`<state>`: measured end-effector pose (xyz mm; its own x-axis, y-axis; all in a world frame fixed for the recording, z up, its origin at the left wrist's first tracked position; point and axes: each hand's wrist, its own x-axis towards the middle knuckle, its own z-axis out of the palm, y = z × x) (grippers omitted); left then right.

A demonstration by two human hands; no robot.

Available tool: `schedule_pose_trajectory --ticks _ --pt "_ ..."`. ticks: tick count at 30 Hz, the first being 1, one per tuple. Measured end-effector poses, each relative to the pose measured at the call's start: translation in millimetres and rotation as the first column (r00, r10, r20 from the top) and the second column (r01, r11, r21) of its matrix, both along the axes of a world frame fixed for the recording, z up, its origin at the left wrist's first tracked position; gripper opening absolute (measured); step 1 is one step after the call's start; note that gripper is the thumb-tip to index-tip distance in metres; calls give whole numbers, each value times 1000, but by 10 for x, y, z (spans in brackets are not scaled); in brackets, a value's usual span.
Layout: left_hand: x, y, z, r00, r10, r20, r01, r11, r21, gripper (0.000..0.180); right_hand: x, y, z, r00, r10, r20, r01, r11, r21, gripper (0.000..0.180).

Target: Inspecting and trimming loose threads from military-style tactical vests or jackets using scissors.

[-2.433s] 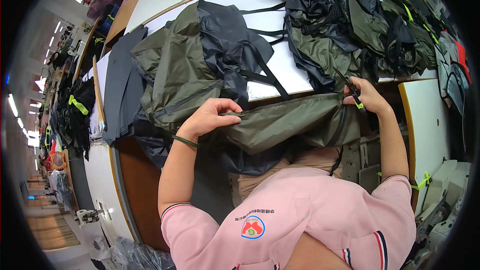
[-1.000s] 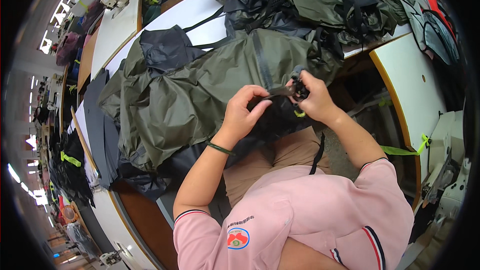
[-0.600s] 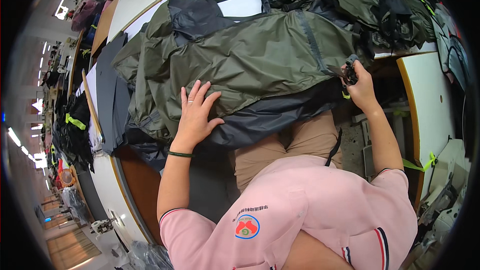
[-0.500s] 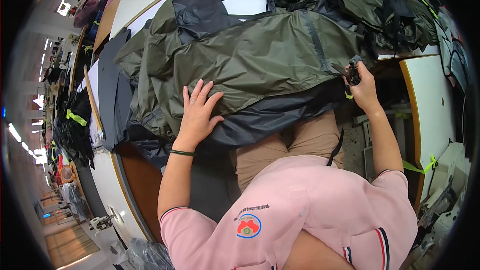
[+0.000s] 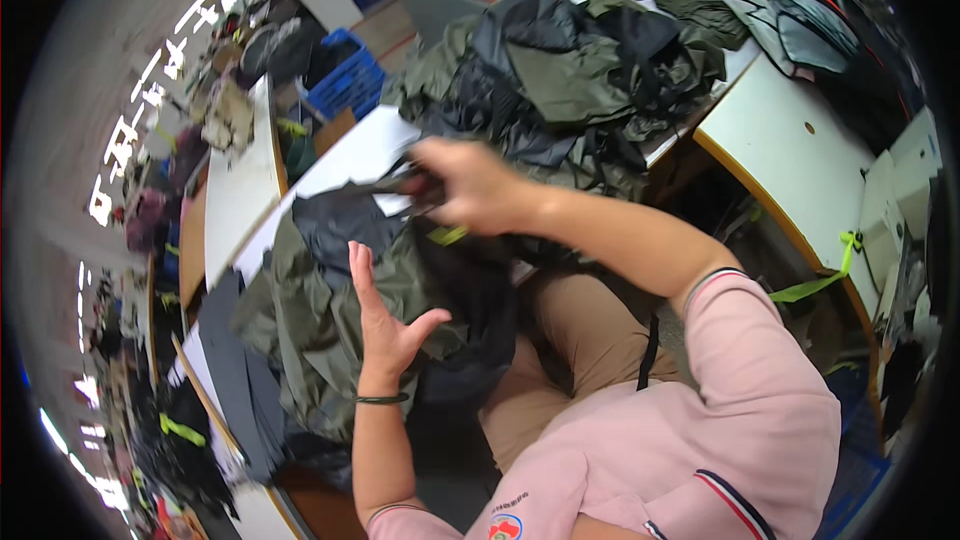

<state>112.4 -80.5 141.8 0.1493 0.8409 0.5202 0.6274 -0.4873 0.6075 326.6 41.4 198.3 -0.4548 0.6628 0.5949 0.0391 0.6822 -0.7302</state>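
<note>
The olive-green and black garment (image 5: pixel 330 330) of thin, shiny cloth lies bunched over the table edge and partly over my lap. My left hand (image 5: pixel 388 330) is raised over it with thumb and fingers spread and nothing in them. My right hand (image 5: pixel 470 185) has reached across to the far side of the garment and is smeared by motion. Its fingers are closed round dark-handled scissors (image 5: pixel 425 188), also blurred. Dark cloth hangs just below this hand; whether the fingers pinch it too cannot be made out.
A heap of similar olive and black garments (image 5: pixel 570 70) covers the table ahead. Grey cloth pieces (image 5: pixel 240 370) lie at the left, beside a wooden strip (image 5: pixel 205 395). A white side table (image 5: pixel 790 150) stands at the right. Farther back sits a blue crate (image 5: pixel 345 75).
My right hand has swung left and forward with the scissors, and the garment's right part is now gathered leftward. My left hand has lifted off the cloth. The view has turned rightward.
</note>
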Motion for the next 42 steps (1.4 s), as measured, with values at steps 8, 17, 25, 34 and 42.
schedule_pose_trajectory --ticks 8,17,25,34,42 --pt "-1416 789 601 924 356 141 -383 881 278 36 -71 75 557 994 82 -68 -76 992 97 35" --pt "-2284 948 699 365 847 -386 -796 499 342 100 2347 1549 -537 254 -919 303 933 314 173 43" --pt "-2892 843 -1860 36 154 -987 -503 857 115 60 2820 1915 -1163 121 -843 524 982 177 59 27" --pt "-2114 839 -979 903 335 -269 -422 809 -409 59 3331 1711 -730 375 -914 154 921 387 53 22" --pt "-599 974 -7 985 153 -80 -164 974 -153 33 3166 1169 1032 840 -535 -87 542 822 177 23"
